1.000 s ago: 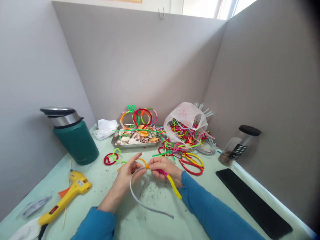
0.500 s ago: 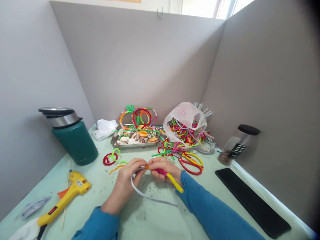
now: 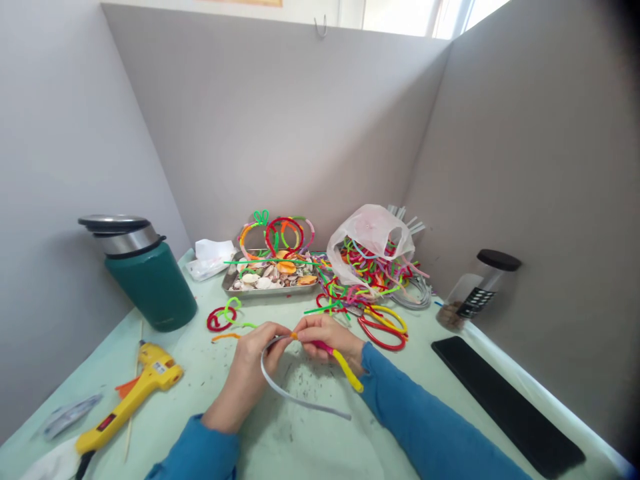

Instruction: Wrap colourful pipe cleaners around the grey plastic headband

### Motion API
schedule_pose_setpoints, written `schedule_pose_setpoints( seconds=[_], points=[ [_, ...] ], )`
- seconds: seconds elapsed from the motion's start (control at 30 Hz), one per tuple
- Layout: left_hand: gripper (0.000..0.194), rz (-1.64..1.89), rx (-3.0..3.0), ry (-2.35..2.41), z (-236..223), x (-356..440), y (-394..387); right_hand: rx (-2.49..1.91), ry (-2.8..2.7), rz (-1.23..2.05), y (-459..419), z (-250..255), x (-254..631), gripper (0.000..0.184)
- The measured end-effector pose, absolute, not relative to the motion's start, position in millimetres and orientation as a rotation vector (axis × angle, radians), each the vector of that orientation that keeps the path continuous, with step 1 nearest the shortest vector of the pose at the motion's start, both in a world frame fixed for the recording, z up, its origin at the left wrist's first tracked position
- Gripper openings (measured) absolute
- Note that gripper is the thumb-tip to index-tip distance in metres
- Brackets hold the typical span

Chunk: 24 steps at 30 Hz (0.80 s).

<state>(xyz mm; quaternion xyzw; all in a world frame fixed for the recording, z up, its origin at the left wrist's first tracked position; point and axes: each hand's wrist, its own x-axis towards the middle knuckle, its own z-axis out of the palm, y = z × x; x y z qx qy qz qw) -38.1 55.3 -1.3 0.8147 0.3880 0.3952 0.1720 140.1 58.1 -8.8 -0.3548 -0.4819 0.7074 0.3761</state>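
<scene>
1. The left hand had its fingers pinched together on a curved grey band, near the band's orange-wrapped spot.
2. The right hand met it there, its fingers clamped on the wrapped part of the same band; the fingertips of both hands nearly touched.
3. The band was held just above the middle of the pale green counter. Its bare end curved down and toward the right sleeve, while the covered end showed a pink section and a yellow section past the right hand.
4. An orange pipe cleaner stuck out to the left, beyond the left hand.
5. Just past the left hand lay a red pipe-cleaner ring with a lime-green pipe cleaner looped beside it.
6. Red-and-yellow-handled scissors lay near the right hand.
7. Farther back, a metal tray held seashells; to its right, a plastic bag spilled a tangle of coloured pipe cleaners.
8. At the left were a yellow glue gun and a teal bottle; at the right, a clear jar with a black lid stood behind a long black slab.
</scene>
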Motion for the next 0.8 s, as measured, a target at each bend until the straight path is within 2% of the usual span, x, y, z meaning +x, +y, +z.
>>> schedule_pose_setpoints(
  seconds=[0.27,0.47,0.8],
  points=[
    [0.022,0.925,1.977,1.299,-7,-39,63,-0.975,-1.317,1.682,56,-6,136,0.014],
    [0.028,0.843,1.713,1.212,-1,-39,61,-0.950,-1.401,1.595,58,-11,137,0.014],
    [0.019,0.882,1.697,1.133,-11,-37,64,-1.020,-1.476,1.521,58,-12,131,0.020]
  ],
)
